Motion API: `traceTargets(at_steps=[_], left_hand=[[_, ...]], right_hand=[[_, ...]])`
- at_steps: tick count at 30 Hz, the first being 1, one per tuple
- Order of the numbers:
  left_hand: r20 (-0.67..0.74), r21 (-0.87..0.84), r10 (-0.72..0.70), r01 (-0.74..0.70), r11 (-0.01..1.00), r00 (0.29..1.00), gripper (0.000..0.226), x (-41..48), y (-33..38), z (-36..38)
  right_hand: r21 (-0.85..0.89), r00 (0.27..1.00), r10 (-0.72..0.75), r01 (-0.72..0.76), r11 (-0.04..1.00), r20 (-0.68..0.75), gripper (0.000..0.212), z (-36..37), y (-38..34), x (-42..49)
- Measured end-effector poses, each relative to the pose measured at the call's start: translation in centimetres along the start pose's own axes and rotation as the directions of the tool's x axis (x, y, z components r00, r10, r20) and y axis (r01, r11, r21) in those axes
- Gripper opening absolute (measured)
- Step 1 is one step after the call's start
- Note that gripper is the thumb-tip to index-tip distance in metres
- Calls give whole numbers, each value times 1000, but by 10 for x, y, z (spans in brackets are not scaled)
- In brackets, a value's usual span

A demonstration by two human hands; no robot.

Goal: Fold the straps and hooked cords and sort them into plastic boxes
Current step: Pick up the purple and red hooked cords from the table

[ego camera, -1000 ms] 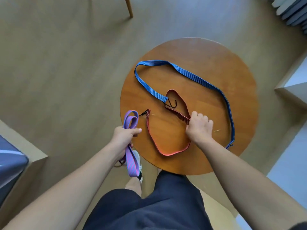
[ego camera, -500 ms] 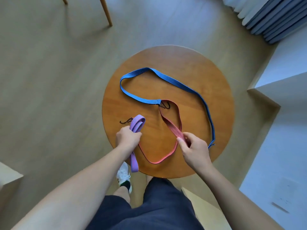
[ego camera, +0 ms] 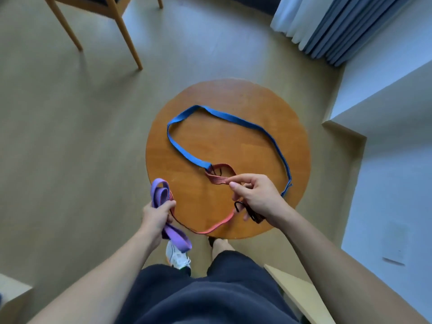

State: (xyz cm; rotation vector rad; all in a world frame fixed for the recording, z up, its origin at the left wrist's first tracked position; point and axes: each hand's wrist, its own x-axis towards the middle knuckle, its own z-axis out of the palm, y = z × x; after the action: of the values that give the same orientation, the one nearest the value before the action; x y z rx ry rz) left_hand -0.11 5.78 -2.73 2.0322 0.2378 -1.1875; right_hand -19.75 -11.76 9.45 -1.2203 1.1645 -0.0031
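A round wooden table carries a long blue strap laid in a wide loop, its black hook near the middle. At the table's near left edge, my left hand grips a folded purple strap together with one end of a red hooked cord. The red cord runs along the near table edge to my right hand, which pinches a red loop between thumb and forefinger. A black hook and a dark strap end hang under that hand.
Wooden chair legs stand on the floor at the top left. Blue and white curtains hang at the top right, beside a white ledge. A light wooden board lies by my right knee. No plastic boxes are in view.
My right hand has lifted and gathered the red cord into a loop, its hook now by my palm. My left hand with the purple strap now also holds the red cord's end.
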Motion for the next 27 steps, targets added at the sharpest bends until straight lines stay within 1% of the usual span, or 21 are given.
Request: traceTargets(at_steps=[3,6,9,10,12,14,16,17,19,21,23,25,26,27], left_hand=[[-2,-74,-18,18,997,1000,19,3,-9,-3],[6,-57,22,-22,998,1000,23,5,-17,-14],[14,-68,13,-12,998,1000,12,0,-20,-32],[24,-85,7,-5,996,1000,17,-4,-19,-39],[52,-124,7,-1,992,999,36,-14,-15,-50],[83,-168,46,-32,985,995,53,-28,-7,-59],[118,-205,100,-75,976,988,55,-45,6,-67],[149,-220,135,-100,970,980,51,-54,13,-71],[236,-243,223,-164,956,946,33,-72,29,-77],[318,-261,320,-242,935,892,16,-88,46,-80],[376,-284,404,-311,907,834,14,-102,63,-81],[410,-309,469,-365,878,782,23,-115,80,-80],[423,-324,494,-382,865,759,27,-121,87,-80],[440,-344,517,-395,852,734,26,-126,94,-79]], right_hand=[[43,1000,25,-24,999,-14,13,21,17,-8],[121,996,69,-75,990,48,15,42,29,-13],[198,988,100,-122,973,118,16,63,29,-18],[210,984,114,-141,967,138,17,70,27,-20],[206,973,150,-185,961,174,23,82,20,-24],[186,963,158,-200,962,217,25,92,12,-28],[215,958,132,-189,958,256,22,100,2,-34],[244,958,105,-173,954,267,27,104,-4,-39],[288,968,25,-99,953,249,42,108,-15,-48],[304,982,-71,14,952,176,46,108,-28,-57],[302,982,-167,135,944,84,35,105,-44,-68],[245,972,-235,223,944,22,21,100,-61,-77],[166,965,-260,260,951,-18,14,96,-68,-81],[44,953,-292,296,954,-79,10,93,-75,-84]])
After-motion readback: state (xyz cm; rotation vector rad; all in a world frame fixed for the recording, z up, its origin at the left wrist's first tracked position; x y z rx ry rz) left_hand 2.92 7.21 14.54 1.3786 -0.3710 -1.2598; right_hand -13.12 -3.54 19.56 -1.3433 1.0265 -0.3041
